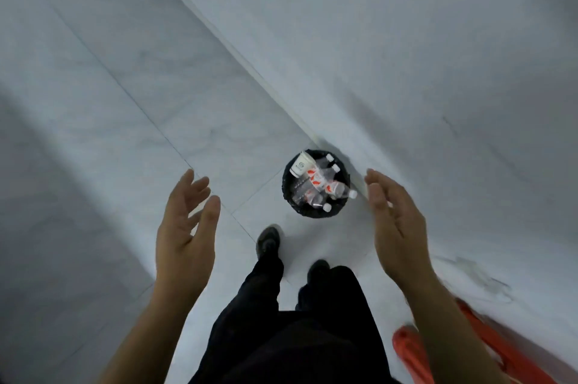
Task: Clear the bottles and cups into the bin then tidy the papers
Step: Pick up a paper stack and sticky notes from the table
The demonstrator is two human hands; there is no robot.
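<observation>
Both hands are empty: left hand (pixel 184 227) and right hand (pixel 394 227) hang in the air with fingers straight and apart, palms turned toward each other, well above the bin (pixel 314 214). Several clear bottles (pixel 316 183) with red labels lie heaped in it, and a white cup (pixel 301 164) leans at the far left rim. The bin stands on the pale floor (pixel 187 102), close to the wall (pixel 438 39). One shoe (pixel 268 238) is near its front. A red object (pixel 413 349) sits at lower right. No papers are in view.

The heap looks full to the rim, and one cap juts over the right edge, so a nudge from that shoe could spill a bottle onto the floor.
</observation>
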